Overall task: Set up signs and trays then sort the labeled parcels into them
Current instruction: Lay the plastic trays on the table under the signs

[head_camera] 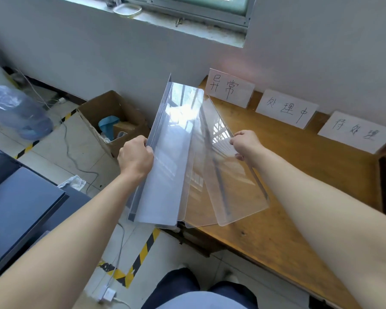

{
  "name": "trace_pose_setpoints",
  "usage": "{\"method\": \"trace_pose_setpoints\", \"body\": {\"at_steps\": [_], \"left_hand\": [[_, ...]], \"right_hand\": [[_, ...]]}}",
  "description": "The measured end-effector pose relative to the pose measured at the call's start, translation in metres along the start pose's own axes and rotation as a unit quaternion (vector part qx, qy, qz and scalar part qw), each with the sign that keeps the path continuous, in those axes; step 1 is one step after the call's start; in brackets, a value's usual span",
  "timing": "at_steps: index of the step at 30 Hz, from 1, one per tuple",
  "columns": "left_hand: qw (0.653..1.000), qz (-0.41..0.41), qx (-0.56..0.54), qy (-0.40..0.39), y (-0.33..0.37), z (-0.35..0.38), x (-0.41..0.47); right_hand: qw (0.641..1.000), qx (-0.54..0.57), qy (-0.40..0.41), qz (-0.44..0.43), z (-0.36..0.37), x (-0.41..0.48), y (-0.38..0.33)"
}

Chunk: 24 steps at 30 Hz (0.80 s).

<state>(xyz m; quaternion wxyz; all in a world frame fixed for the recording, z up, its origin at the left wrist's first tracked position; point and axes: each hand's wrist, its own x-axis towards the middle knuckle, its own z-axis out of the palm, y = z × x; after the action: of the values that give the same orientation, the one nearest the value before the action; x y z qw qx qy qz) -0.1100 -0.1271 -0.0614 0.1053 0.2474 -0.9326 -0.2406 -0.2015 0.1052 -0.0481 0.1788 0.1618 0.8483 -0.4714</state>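
Left hand (135,156) is closed on the left edge of the stacked clear trays (176,152), held fanned out above the left end of the wooden desk (310,197). Right hand (245,143) pinches the right edge of the rightmost tray. Three white signs stand along the desk's far edge against the wall: "异常" (228,88) at the left corner, "处理中" (286,109) beside it, "待处理" (357,132) rightmost.

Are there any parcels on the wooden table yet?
No, the wooden table shows only three paper signs by the wall, and both hands hold clear trays above its edge.
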Motion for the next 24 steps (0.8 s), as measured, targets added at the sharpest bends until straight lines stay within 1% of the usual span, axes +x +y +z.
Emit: {"method": "trace_pose_setpoints", "body": {"at_steps": [3, 5, 7, 10, 13, 18, 22, 24], "left_hand": [[1.000, 0.015, -0.020, -0.005, 0.017, 0.000, 0.002], [0.999, 0.024, -0.042, -0.013, 0.030, 0.006, 0.001], [0.997, 0.041, -0.062, -0.023, 0.045, 0.015, 0.000], [0.994, 0.069, -0.066, -0.057, 0.073, 0.027, -0.006], [0.988, 0.098, -0.071, -0.101, 0.105, 0.043, -0.017], [0.974, 0.136, -0.084, -0.160, 0.152, 0.075, -0.050], [0.967, 0.154, -0.085, -0.187, 0.175, 0.102, -0.076], [0.967, 0.151, -0.077, -0.192, 0.186, 0.115, -0.089]], "right_hand": [[0.999, 0.026, 0.030, 0.006, -0.016, -0.002, 0.007], [0.998, 0.015, 0.056, -0.005, -0.029, -0.006, 0.011], [0.996, 0.025, 0.081, 0.003, -0.046, -0.011, 0.018], [0.991, 0.058, 0.120, 0.017, -0.078, -0.014, 0.041], [0.983, 0.026, 0.180, 0.027, -0.115, -0.023, 0.076], [0.958, -0.049, 0.265, 0.093, -0.171, -0.051, 0.139], [0.938, -0.067, 0.308, 0.147, -0.202, -0.060, 0.180], [0.936, -0.068, 0.304, 0.166, -0.215, -0.058, 0.196]]}}
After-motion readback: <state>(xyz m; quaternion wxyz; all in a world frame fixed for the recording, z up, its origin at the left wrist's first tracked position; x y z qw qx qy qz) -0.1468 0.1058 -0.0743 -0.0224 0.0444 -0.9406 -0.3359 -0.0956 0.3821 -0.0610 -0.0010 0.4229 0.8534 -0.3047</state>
